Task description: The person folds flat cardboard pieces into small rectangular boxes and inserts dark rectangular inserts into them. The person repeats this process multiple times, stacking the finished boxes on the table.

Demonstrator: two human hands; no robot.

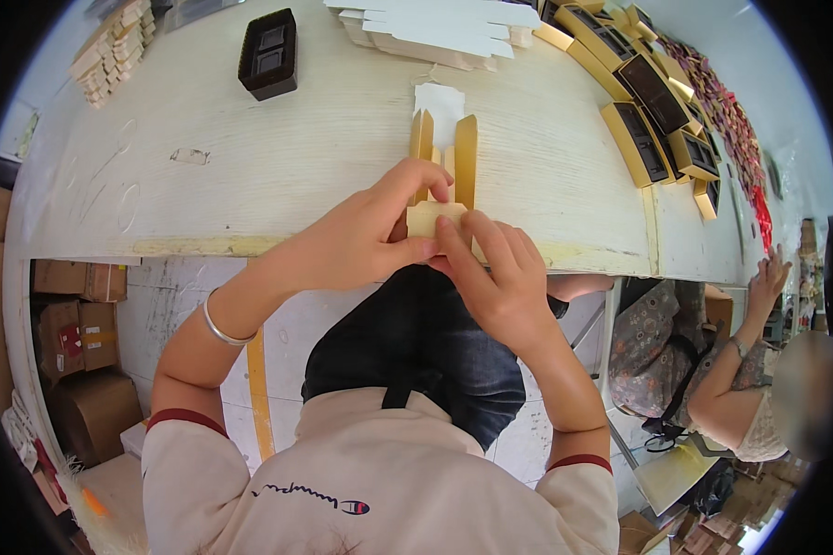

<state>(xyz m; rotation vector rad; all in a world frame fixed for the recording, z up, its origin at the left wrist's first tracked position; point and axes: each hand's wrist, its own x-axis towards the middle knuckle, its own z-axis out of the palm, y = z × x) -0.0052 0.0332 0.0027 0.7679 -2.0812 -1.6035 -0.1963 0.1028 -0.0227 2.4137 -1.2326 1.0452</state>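
Note:
A partly folded cardboard box [466, 162] lies at the table's near edge, in front of me. Its two long gold side walls stand up, and a white end flap [440, 100] lies flat at the far end. My left hand [384, 227] curls around the box's near left corner, with the thumb low and a finger bent over inside. Pressed against the pale near end panel are the fingers of my right hand [500, 273], which grips it from the right. The underside of this end is hidden by both hands.
A black plastic tray [268, 55] rests farther back on the table [324, 129], left of a stack of flat white card blanks [435, 32]. Gold boxes with black inserts [634, 143] are heaped at the right. Beyond them, a co-worker's hand [768, 282] reaches onto the table.

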